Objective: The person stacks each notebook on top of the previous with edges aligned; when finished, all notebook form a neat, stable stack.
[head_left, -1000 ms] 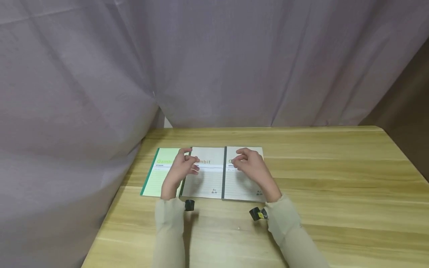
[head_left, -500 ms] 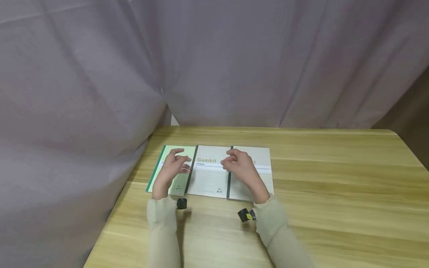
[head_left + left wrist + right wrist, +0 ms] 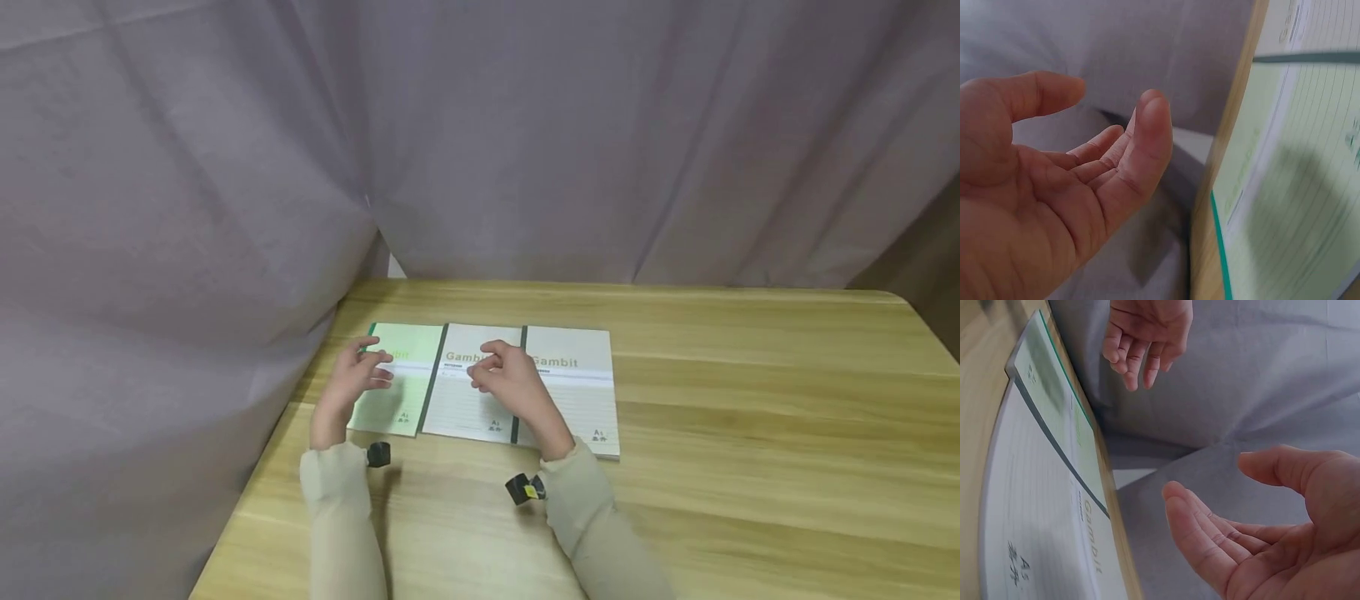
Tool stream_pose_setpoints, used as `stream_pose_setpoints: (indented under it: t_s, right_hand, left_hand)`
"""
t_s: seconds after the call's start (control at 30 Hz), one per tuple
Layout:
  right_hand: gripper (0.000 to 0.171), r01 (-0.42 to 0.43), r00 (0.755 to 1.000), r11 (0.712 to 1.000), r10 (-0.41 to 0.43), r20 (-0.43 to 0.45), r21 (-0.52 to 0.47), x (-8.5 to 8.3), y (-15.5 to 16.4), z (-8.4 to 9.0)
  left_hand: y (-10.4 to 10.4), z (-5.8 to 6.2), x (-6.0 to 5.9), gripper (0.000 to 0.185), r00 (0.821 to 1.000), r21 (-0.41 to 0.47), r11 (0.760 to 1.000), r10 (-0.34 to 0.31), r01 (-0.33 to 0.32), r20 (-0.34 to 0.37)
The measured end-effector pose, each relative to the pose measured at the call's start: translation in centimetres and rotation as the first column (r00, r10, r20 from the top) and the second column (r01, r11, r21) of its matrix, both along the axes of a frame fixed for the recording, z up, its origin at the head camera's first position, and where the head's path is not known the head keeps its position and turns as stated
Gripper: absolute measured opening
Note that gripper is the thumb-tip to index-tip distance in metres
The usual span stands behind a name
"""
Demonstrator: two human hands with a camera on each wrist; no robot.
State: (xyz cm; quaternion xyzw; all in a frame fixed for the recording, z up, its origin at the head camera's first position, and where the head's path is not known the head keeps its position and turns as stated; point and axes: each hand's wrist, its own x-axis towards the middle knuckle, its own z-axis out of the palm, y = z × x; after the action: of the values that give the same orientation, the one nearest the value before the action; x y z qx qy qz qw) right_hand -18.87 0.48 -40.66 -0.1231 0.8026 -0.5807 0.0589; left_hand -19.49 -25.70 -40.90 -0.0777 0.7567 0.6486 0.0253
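Three notebooks lie side by side, faces up, in the head view. On the left is a green notebook (image 3: 408,387) with a green spine; a white notebook (image 3: 457,408) with a dark spine is in the middle, and another white notebook (image 3: 573,400) is on the right. My left hand (image 3: 351,379) hovers over the green notebook's left edge, fingers loosely bent and holding nothing. Above the middle notebook hangs my right hand (image 3: 517,383), its thumb apart from the fingers in the right wrist view. That hand partly hides the middle notebook and the right one's spine.
The notebooks lie on a wooden table (image 3: 720,467) whose surface extends to the right. A grey curtain (image 3: 510,150) hangs behind the table and along its left side. Each wrist carries a small black camera (image 3: 378,454) at the sleeve cuff.
Both hands have moved left above the notebooks, the left from between the green and middle ones, the right from the right notebook. The notebooks appear shifted right in view as the head camera turned slightly.
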Motion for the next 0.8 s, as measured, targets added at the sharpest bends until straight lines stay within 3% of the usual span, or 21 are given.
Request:
stream_pose_setpoints:
  t_s: [0.2,0.53,0.67,0.8]
  right_hand:
    - [0.048,-0.023,1.0,1.0,0.022,-0.006,-0.015,0.4,-1.3,-0.4]
    - [0.048,-0.038,0.999,0.998,0.04,-0.025,0.045,0.6,-2.6,-1.2]
    - [0.049,-0.064,0.998,0.997,0.065,-0.011,0.053,0.9,-3.1,-1.4]
    - [0.05,-0.076,0.997,0.995,0.076,-0.003,0.061,1.1,-3.5,-1.7]
  left_hand:
    - [-2.3,-0.1,1.0,0.049,0.999,-0.079,0.997,0.026,-0.024,0.025]
    - [-4.7,-1.2,2.0,0.053,0.996,-0.084,0.992,0.094,-0.093,0.002]
    - [-5.5,-1.4,2.5,0.055,0.992,-0.09,0.99,0.114,-0.109,0.057]
    - [-5.6,-0.8,3.0,0.055,0.986,-0.09,0.989,0.129,-0.12,0.108]
